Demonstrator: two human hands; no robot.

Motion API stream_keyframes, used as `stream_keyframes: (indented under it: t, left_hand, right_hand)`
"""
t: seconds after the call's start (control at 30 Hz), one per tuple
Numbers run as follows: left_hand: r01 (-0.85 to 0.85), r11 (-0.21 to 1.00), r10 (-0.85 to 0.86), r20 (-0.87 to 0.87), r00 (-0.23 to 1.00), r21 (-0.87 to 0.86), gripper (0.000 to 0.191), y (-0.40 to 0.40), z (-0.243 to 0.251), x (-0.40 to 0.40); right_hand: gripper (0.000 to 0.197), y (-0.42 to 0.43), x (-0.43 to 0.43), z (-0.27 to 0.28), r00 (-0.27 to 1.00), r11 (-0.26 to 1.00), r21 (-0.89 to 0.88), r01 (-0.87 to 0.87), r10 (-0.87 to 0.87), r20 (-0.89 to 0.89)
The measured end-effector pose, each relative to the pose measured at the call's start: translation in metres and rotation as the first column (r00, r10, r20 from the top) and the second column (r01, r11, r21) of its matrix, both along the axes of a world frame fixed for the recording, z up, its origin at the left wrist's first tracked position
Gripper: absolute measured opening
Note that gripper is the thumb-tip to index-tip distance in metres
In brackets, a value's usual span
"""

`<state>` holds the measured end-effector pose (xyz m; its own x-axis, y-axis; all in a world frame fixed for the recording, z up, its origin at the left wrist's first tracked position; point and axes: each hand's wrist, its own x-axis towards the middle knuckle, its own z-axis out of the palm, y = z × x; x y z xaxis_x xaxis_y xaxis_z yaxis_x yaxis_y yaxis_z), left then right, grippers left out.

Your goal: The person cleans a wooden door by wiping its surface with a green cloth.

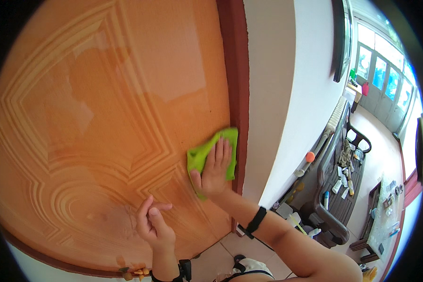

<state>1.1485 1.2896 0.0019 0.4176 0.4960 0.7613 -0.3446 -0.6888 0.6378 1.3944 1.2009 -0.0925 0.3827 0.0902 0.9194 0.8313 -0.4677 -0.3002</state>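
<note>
A carved wooden door with an orange-brown glossy surface fills the left and middle of the head view. My right hand lies flat on a green cloth, pressing it against the door close to the dark red frame. Below and to the left, my left hand is raised in front of the door with its fingers loosely bent and nothing held. Both wrists wear black bands.
Right of the frame runs a white wall with a radiator. A dark wooden bench holds bottles and small items. Beyond it stands a glass-topped table with things on it. Tiled floor shows below.
</note>
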Motion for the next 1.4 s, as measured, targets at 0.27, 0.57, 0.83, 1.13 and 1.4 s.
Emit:
stream_keyframes:
  t: [0.27, 0.57, 0.83, 1.13, 1.4]
  left_hand:
    - [0.051, 0.998, -0.051, -0.019, 0.998, -0.027, 0.032, 0.014, -0.009, 0.008]
    - [0.037, 0.998, -0.040, 0.063, 0.997, 0.043, 0.030, 0.033, -0.008, 0.000]
    - [0.013, 0.991, -0.006, 0.049, 0.999, -0.133, 0.029, 0.046, -0.019, -0.019]
    - [0.010, 0.985, 0.003, 0.072, 0.997, -0.172, 0.028, 0.075, -0.021, -0.045]
    - [0.039, 0.993, -0.030, 0.082, 0.996, -0.115, 0.027, 0.098, -0.029, -0.068]
  right_hand:
    - [0.105, 0.017, 0.000, -0.061, 0.997, 1.000, -0.023, 0.010, -0.012, -0.073]
    - [0.104, 0.027, 0.020, 0.135, 0.998, 0.990, 0.130, 0.049, -0.053, 0.022]
    - [0.101, 0.039, -0.025, -0.064, 0.999, 0.996, -0.086, -0.018, 0.020, 0.029]
    - [0.102, 0.061, -0.033, 0.135, 0.993, 0.999, -0.045, -0.021, 0.026, 0.117]
    - [0.105, 0.075, -0.051, 0.046, 0.994, 0.999, -0.040, -0.023, 0.027, 0.104]
